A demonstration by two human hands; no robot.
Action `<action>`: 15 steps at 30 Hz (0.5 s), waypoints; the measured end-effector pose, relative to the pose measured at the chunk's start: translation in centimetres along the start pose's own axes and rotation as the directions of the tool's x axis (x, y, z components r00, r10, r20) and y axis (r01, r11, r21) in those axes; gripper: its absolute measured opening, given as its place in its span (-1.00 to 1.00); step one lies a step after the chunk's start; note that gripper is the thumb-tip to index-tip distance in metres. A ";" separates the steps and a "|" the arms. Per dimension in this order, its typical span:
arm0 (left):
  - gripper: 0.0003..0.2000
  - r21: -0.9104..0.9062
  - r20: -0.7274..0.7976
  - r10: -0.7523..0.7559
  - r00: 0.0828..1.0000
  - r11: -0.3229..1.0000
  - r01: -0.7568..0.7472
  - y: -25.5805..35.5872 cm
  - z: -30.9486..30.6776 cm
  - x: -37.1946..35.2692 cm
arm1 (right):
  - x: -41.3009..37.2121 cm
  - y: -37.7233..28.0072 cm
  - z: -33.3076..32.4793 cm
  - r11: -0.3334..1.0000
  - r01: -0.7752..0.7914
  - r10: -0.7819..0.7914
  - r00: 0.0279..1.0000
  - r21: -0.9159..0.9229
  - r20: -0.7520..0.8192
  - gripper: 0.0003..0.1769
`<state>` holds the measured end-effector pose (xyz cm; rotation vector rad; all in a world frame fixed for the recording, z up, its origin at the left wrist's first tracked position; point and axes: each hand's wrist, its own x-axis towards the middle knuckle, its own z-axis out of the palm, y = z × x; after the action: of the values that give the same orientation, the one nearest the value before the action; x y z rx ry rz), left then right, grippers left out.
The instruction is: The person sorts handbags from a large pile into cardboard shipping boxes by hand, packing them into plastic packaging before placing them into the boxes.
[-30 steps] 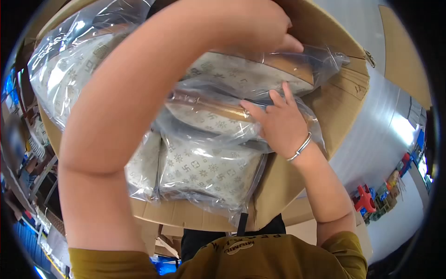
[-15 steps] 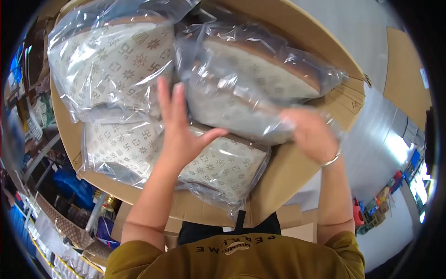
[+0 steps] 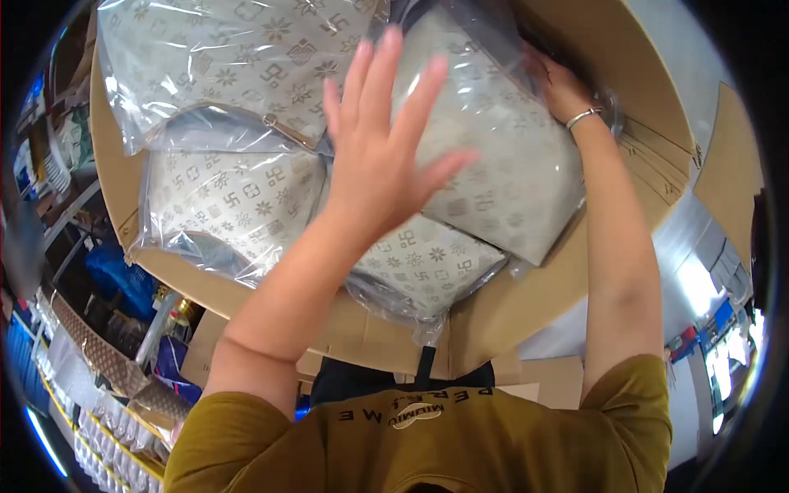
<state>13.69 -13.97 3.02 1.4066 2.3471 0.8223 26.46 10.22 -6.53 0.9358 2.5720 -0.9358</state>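
Observation:
Several cream handbags printed with brown flowers and geometric marks lie in clear plastic inside a large cardboard box (image 3: 526, 312). My left hand (image 3: 382, 156) is open, fingers spread, above the inner edge of the right-hand bag (image 3: 501, 181). At that bag's far right edge, my right hand (image 3: 563, 90) has its fingers curled round the plastic, the fingertips partly hidden. One wrapped bag (image 3: 238, 62) lies at the upper left. Another (image 3: 234, 193) lies below it at the lower left. Part of a wrapped bag (image 3: 427, 263) shows under the right-hand one.
A flat cardboard piece (image 3: 731, 164) lies on the floor at the right. Shelving with a blue plastic bundle (image 3: 123, 279) and brown patterned material (image 3: 90, 337) stands at the left. Cardboard flaps lie near my waist.
The bag under my right hand has swung down flat over the right side of the box. My right hand has moved up to its far edge; my left hand has moved up and right, still open.

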 end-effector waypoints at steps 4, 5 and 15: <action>-0.31 0.097 0.182 0.039 0.982 0.994 -0.057 1.6 -1.1 -8.6 | 1.4 4.0 1.3 0.993 0.080 -0.083 0.996 -0.092 -0.030 -0.52; -0.31 0.107 0.184 0.028 0.983 0.993 -0.048 0.8 -0.1 -9.5 | 1.4 4.9 1.7 0.980 0.142 -0.157 0.982 -0.136 -0.103 -0.51; -0.34 0.197 0.248 -0.135 0.959 0.977 0.086 -0.1 2.4 -10.6 | -9.7 -10.9 -2.2 0.972 0.055 -0.129 0.938 -0.230 -0.321 -0.32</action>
<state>19.95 -22.48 0.55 1.3437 2.3162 0.3707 26.78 0.49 4.63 0.9896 2.9507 -0.5341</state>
